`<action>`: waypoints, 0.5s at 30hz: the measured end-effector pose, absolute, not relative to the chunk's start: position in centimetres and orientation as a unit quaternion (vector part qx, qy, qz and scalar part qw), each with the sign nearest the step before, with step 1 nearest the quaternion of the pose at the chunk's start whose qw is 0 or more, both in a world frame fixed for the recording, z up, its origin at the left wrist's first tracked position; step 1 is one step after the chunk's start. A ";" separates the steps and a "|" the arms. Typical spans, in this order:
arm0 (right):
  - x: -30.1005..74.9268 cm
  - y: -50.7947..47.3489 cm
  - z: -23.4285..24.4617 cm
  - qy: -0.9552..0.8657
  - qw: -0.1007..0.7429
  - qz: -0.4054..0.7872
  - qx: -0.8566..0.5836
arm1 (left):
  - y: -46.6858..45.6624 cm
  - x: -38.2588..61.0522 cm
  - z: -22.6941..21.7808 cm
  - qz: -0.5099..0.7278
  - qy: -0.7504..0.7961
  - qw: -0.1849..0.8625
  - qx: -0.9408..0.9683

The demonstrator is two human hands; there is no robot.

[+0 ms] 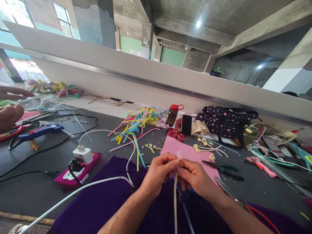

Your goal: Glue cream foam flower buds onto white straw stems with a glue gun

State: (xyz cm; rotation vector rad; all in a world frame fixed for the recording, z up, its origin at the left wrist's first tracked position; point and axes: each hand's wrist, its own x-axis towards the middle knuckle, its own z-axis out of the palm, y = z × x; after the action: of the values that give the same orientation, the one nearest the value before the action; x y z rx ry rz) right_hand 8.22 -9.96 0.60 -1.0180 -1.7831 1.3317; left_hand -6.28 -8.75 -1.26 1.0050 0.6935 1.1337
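My left hand [162, 169] is closed, its thumb and forefinger pinched on a cream pipe cleaner [175, 201]. My right hand [193, 175] pinches the same stem just below, the two sets of fingertips touching. At the top a small pale pink curl [179, 154] stands above the fingers; the stem's lower part hangs toward my lap. Behind it, under the right hand, is a blue object [182, 196] with a translucent rod, partly hidden; whether it is held I cannot tell. A pink sheet [170, 146] lies just beyond, with pliers [226, 169] at its right.
Bundled coloured pipe cleaners [140, 122] lie ahead. To the left are a magenta power strip [91, 165], white cable [75, 191], and a blue glue gun [40, 132]. Scissors [229, 191], a pink glue gun [262, 165], phone [186, 125] and bottle [172, 115] surround. Another person's hands [11, 112] work far left.
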 end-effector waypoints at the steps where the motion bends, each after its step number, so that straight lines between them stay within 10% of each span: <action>1: 8.3 -10.0 0.5 -0.683 0.338 0.513 -0.395 | -8.7 -6.3 -1.3 0.502 0.307 0.674 0.448; 15: 10.0 -11.6 -0.3 -0.744 0.210 0.429 -0.467 | -7.9 -6.3 -1.2 0.504 0.320 0.688 0.413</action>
State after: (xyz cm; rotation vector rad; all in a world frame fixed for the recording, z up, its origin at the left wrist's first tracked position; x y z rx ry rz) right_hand 10.04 -11.62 -0.34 -1.2993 -2.0681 1.1940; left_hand -6.31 -7.93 -1.21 0.9250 0.7167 1.1275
